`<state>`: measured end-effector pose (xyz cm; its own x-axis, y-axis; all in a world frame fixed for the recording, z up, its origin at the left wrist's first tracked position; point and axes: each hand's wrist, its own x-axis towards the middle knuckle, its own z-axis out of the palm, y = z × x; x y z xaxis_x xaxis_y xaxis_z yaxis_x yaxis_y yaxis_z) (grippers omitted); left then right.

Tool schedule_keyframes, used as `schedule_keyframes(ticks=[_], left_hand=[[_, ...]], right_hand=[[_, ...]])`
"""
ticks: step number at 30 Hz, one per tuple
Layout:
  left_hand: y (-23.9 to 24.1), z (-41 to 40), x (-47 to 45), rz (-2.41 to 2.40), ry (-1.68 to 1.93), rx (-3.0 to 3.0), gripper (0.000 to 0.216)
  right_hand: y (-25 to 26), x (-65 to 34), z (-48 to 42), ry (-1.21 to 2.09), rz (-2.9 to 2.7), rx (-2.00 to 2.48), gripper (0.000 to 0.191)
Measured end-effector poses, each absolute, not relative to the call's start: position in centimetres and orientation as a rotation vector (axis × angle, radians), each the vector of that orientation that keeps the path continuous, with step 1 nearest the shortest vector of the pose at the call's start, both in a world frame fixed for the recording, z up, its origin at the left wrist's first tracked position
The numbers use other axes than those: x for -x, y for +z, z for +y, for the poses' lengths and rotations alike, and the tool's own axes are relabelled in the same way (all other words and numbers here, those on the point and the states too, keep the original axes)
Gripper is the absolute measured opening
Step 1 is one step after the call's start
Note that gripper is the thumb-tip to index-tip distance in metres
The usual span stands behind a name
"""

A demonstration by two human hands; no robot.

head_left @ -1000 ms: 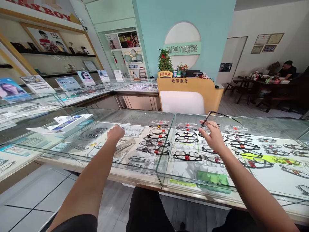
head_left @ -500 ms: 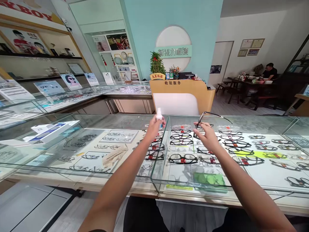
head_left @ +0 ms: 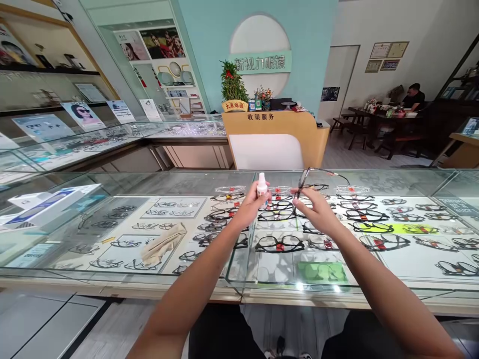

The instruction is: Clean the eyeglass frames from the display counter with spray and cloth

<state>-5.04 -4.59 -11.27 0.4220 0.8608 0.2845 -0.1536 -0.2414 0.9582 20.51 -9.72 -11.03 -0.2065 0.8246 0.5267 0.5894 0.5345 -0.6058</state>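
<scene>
A small white spray bottle (head_left: 262, 185) stands upright in my left hand (head_left: 250, 208), whose fingers wrap round it. Just to its right, my right hand (head_left: 316, 205) pinches a pair of dark-framed eyeglasses (head_left: 302, 180) by the front, one temple sticking out to the right. Both hands are above the glass display counter (head_left: 239, 294), with the bottle close to the lenses but apart from them. Under the glass lie rows of eyeglass frames (head_left: 280, 244), several with red tags. A beige cloth (head_left: 164, 244) rests on the counter to the left of my left arm.
An opened white box (head_left: 56, 204) sits at the counter's left end. Beyond the counter stands a wooden reception desk (head_left: 314, 132) with a potted plant (head_left: 234, 85). Another person (head_left: 413, 98) sits at a dark table at the far right. A second glass case runs along the left.
My left hand has brought the spray bottle rightward, nearer the eyeglasses. The right hand with the eyeglasses has shifted slightly left, and the camera view has tilted down a little.
</scene>
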Motion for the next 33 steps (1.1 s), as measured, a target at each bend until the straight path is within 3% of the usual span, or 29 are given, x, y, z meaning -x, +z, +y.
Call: schedule_keyframes(ticks=[33], left_hand=[[-10.47, -5.40, 5.13, 0.745, 1.034, -1.501, 0.031]], right_hand=[[-11.04, -19.90, -10.18, 0.404, -2.001, 1.169, 0.044]])
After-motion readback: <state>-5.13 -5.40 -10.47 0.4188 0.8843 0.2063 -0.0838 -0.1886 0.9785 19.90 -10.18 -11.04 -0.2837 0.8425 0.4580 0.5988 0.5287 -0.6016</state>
